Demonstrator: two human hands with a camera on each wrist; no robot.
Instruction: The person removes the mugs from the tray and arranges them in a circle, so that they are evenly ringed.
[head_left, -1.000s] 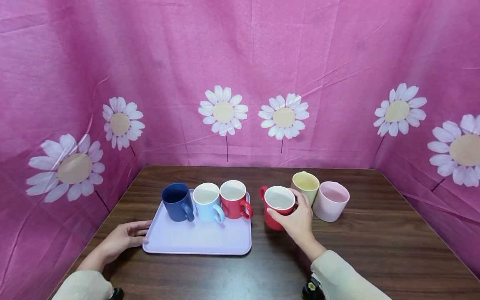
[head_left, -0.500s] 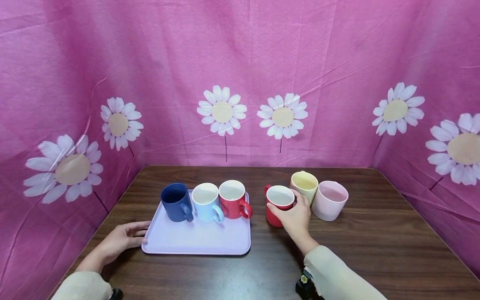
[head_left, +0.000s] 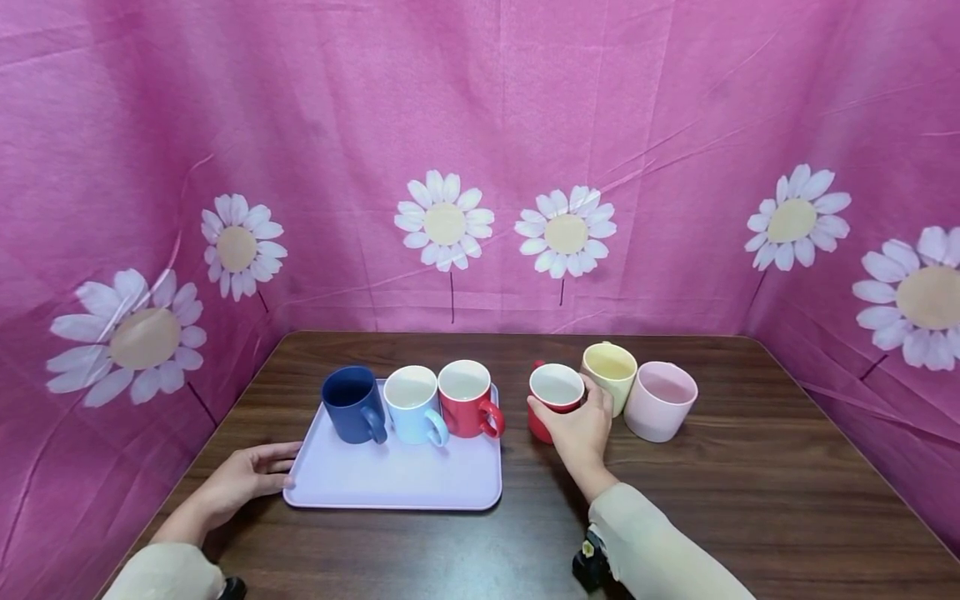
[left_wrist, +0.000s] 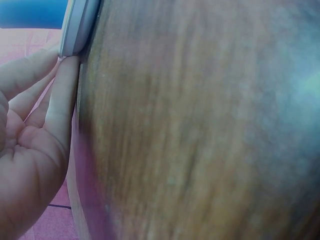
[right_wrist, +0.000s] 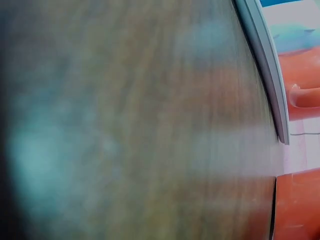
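Observation:
My right hand [head_left: 576, 425] grips a red mug [head_left: 553, 392] with a white inside, standing on the brown table just right of a lilac tray [head_left: 397, 479]. In the right wrist view that red mug [right_wrist: 296, 205] fills the lower right corner. On the tray's far side stand a dark blue mug [head_left: 354, 403], a light blue mug [head_left: 414, 404] and another red mug [head_left: 467, 398]. My left hand [head_left: 247, 477] rests on the table with straight fingers touching the tray's left edge; the left wrist view shows the fingers [left_wrist: 62, 100] against the tray rim [left_wrist: 77, 27].
A pale yellow mug [head_left: 611, 372] and a pink mug [head_left: 660, 401] stand close together right of the held mug. Pink daisy-print cloth walls in the table [head_left: 750, 500] on three sides. The tray's near half holds nothing.
My right hand has carried the red mug away from me, toward the yellow mug. The left hand and tray have stayed put.

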